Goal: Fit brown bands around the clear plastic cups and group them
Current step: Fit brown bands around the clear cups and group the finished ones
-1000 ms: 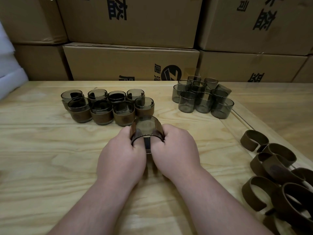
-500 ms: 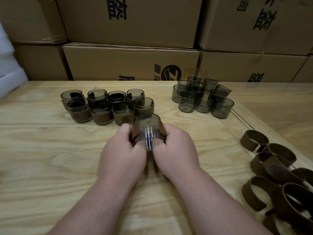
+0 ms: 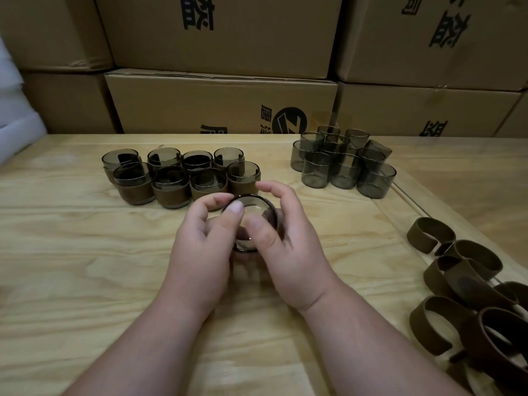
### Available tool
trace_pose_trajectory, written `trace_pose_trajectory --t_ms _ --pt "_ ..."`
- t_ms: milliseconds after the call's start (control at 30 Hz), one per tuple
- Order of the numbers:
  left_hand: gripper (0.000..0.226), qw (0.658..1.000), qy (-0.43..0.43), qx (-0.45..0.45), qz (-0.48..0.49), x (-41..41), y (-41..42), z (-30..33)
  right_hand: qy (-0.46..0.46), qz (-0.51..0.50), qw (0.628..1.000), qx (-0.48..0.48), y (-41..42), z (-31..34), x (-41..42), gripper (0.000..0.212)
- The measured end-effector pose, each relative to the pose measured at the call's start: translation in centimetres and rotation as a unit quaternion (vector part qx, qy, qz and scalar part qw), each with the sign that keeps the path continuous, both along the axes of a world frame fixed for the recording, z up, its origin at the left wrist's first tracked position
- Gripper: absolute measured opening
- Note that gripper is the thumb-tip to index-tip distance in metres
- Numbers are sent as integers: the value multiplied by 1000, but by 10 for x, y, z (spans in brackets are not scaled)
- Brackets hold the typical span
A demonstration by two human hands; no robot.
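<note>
We've got both hands on one cup (image 3: 251,212) just above the table (image 3: 85,252), mouth up: our left hand (image 3: 203,241) and right hand (image 3: 288,247) grip its sides. Banded cups (image 3: 171,178) sit just behind, bare cups (image 3: 343,164) far right, loose bands (image 3: 468,281) beside us.

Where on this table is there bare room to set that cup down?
Bare wood lies left of the hands, in front of the banded cups, and in the strip between the right hand and the loose brown bands. It is crowded at the banded group, the plain cups and the band pile.
</note>
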State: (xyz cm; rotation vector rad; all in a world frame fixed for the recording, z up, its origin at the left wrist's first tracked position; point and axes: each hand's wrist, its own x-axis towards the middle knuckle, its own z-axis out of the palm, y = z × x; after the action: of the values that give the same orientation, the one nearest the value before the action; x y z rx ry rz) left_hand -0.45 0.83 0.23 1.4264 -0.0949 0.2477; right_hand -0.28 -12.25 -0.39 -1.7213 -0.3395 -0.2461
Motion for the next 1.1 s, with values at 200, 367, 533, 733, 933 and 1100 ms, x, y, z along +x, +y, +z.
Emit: trace_pose_trajectory --t_ms 200,367,533,733,933,1100 --pt "62 997 44 -53 19 4 6 -4 -34 33 995 -83 4 2 -1 69" --pt "78 999 36 -23 -13 -1 0 0 -11 44 999 -5 4 3 -1 46" --pt "83 995 50 78 44 -4 -2 1 33 78 995 55 7 3 0 50" --pt "68 985 69 117 108 -2 -3 5 33 75 996 19 7 -1 1 52" --pt "58 984 34 148 89 -1 2 8 28 95 995 14 5 1 -1 58" --pt "49 975 11 201 96 -2 3 7 38 103 994 21 5 2 -3 49"
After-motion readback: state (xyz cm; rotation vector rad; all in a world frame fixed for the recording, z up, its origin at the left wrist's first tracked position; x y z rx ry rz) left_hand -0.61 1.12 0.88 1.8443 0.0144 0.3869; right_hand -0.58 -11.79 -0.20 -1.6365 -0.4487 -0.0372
